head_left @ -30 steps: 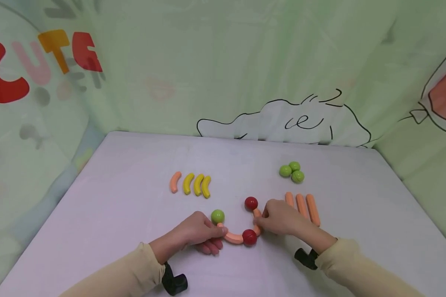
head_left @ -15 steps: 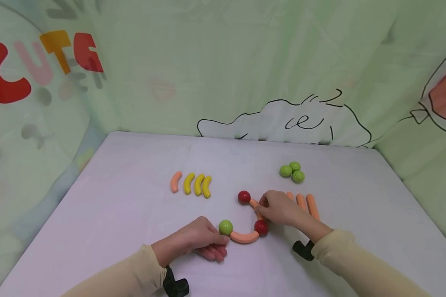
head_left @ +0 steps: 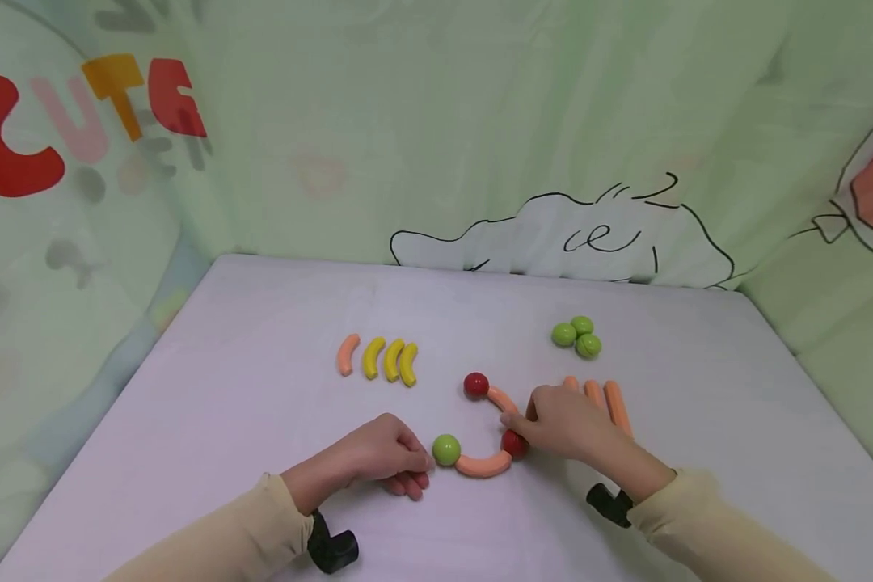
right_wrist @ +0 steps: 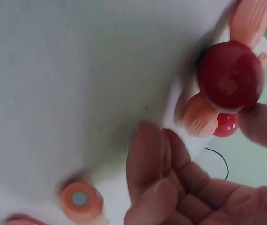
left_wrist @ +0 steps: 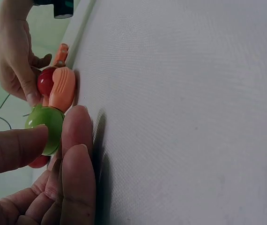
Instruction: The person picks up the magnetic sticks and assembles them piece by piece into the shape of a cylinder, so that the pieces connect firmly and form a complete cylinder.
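Observation:
A curved chain on the table joins a green ball (head_left: 446,449), a curved orange stick (head_left: 483,466), a red ball (head_left: 513,444), a second curved orange stick (head_left: 503,399) and a far red ball (head_left: 476,385). My left hand (head_left: 387,455) lies just left of the green ball, a small gap between; its fingers are relaxed and hold nothing. At the chain's right side is my right hand (head_left: 571,422). Its thumb (right_wrist: 264,124) is at the near red ball, seemingly touching it, while the other fingers (right_wrist: 145,159) stand away from the pieces.
Three yellow curved sticks (head_left: 392,360) and an orange curved stick (head_left: 347,355) lie at the back left. Three green balls (head_left: 588,345) cluster at the back right. Straight orange sticks (head_left: 617,408) lie beyond my right hand, partly hidden. A green printed curtain (head_left: 320,145) encloses the table.
The far red ball and its curved stick swung left, and the green ball shifted right and nearer. My left hand has come off the chain; my right hand has loosened from the upper stick.

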`<state>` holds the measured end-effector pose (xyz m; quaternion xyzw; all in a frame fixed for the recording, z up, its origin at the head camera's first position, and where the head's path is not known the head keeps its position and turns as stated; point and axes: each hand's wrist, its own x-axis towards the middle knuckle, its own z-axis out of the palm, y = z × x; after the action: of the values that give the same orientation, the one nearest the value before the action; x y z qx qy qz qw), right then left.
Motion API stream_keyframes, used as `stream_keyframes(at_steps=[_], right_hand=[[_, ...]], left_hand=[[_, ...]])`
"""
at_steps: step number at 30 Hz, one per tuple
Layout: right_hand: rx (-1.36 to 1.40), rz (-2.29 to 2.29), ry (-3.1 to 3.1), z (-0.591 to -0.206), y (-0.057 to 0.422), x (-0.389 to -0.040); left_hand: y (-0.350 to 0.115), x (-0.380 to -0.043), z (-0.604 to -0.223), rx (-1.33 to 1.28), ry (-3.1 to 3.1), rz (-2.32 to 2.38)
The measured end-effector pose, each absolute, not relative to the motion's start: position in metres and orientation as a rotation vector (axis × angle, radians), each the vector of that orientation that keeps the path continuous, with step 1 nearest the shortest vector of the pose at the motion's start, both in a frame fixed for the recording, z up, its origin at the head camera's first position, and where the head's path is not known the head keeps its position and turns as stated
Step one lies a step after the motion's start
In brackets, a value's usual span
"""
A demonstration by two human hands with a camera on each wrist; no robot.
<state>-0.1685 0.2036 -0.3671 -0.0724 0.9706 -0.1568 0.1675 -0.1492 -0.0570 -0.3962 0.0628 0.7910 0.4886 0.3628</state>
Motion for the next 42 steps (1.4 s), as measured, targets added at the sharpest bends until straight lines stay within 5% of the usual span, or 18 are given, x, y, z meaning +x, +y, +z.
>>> stream_keyframes(at_steps=[42], right_hand=[[-0.124, -0.595, 2.706, -0.373, 0.207, -0.161]], left_hand=[[-0.044, -0.155, -0.394, 0.325, 2.282, 1.175]])
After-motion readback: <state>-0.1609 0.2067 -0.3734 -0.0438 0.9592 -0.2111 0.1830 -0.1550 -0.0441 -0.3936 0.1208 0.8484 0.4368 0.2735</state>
